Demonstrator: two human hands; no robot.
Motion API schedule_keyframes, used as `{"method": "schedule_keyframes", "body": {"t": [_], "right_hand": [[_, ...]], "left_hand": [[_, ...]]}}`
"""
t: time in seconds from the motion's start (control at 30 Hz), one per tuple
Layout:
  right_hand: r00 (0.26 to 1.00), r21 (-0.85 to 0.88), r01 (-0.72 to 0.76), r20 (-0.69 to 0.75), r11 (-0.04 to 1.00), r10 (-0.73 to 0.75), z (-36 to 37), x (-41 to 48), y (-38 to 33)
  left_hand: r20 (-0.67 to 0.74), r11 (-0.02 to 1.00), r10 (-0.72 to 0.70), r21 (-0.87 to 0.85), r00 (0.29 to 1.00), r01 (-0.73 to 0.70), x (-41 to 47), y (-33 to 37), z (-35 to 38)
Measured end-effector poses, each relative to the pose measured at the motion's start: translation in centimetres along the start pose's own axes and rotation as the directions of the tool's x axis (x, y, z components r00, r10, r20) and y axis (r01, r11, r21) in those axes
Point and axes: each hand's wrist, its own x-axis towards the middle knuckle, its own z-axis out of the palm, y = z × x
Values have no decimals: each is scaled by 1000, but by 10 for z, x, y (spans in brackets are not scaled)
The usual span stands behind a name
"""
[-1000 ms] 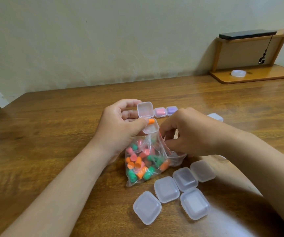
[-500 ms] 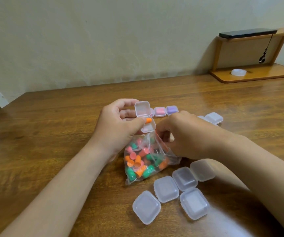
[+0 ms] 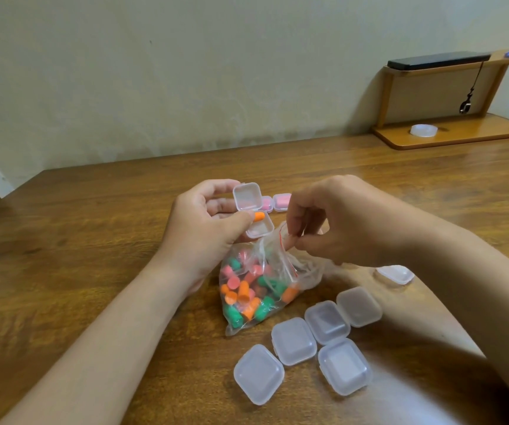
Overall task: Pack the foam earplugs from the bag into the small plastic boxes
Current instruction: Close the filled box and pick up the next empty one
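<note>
An open box (image 3: 258,227) and orange earplug (image 3: 259,216) were pinched above the bag (image 3: 256,289) by the left hand (image 3: 204,228), its mouth by the right hand (image 3: 339,222); the earplug could be dropped if the thumb slipped.

The left hand (image 3: 204,228) and the right hand (image 3: 348,222) are bare, with slim fingers (image 3: 296,210) and smooth knuckles. Behind the fingers, the left forearm (image 3: 118,326) and the right forearm (image 3: 477,280) are bare skin all the way back to the picture's lower edge and corners.
</note>
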Motion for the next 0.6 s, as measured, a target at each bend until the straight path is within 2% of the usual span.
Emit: {"method": "schedule_keyframes", "body": {"t": [0.2, 0.37, 0.6], "right_hand": [[997, 2, 9, 75, 1000, -10, 7, 0, -4], [972, 41, -67, 230, 997, 56, 6, 1, -5], [929, -16, -63, 365, 998, 65, 3, -2, -8]], "left_hand": [[1, 1000, -1, -1, 1000, 1, 0, -1, 0], [2, 1000, 3, -5, 1000, -3, 0, -1, 0], [10, 1000, 5, -3, 1000, -5, 0, -1, 1]]}}
